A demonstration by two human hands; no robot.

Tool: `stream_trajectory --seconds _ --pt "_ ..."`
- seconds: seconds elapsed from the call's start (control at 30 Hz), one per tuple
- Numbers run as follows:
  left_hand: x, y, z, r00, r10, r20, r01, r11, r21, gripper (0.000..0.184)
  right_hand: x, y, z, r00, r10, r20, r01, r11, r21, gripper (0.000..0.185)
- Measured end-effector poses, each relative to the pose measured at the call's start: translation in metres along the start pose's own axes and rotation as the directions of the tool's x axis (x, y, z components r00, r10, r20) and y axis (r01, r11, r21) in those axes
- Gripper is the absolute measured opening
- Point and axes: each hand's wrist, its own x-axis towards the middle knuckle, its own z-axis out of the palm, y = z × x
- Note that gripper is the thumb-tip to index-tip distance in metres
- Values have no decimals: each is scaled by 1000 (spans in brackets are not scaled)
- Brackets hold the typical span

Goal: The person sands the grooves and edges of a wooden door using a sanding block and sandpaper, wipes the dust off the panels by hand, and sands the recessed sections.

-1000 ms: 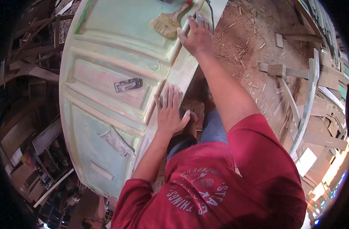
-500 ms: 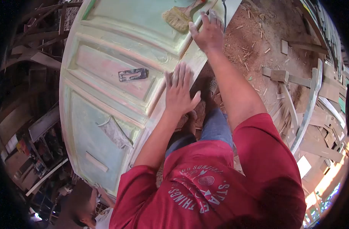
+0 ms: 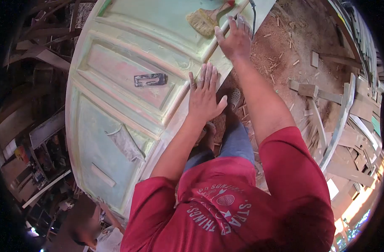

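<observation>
My left hand lies flat on the near edge of a pale green panelled door, its fingers together and thumb stretched out. Farther up the same edge is my right hand, fingers extended over the raised moulding, with nothing visible in it. Just beside those fingers rests a wide brush with pale bristles. A dark sanding block sits on the pinkish middle panel. On the lower panel are a crumpled grey sheet, perhaps sandpaper, and a short pale strip.
A dark cable runs past the door's upper edge. Wood scraps and shavings cover the dirt floor to the right, with stacked boards beyond. Another person is at the lower left, by the door's end. Timber clutters the left side.
My left hand has slid slightly up along the door edge and looks sharper now. My right hand stays near the brush. The whole view has shifted a little.
</observation>
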Motion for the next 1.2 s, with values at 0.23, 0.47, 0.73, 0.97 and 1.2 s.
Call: stream_trajectory --seconds 0.23,0.47,0.73,0.97,1.2 --pt "-54 -1 -7 994 11 106 -14 1000 20 111 -3 3 1 1000 -14 -4 14 1000 -18 72" --pt "-20 0 -1 999 -12 38 12 1000 16 106 2 0 -1 1000 -12 -1 12 1000 -10 71" --pt "-13 0 -8 998 -28 50 26 999 43 107 0 1 0 1000 21 18 -23 998 64 71" --pt "-79 -7 -7 990 -51 129 49 999 14 112 0 0 -3 1000 1 13 -1 999 35 70" --pt "-8 -1 1 998 -60 -6 60 995 74 113 -1 0 -2 1000 1 -4 -1 999 49 71"
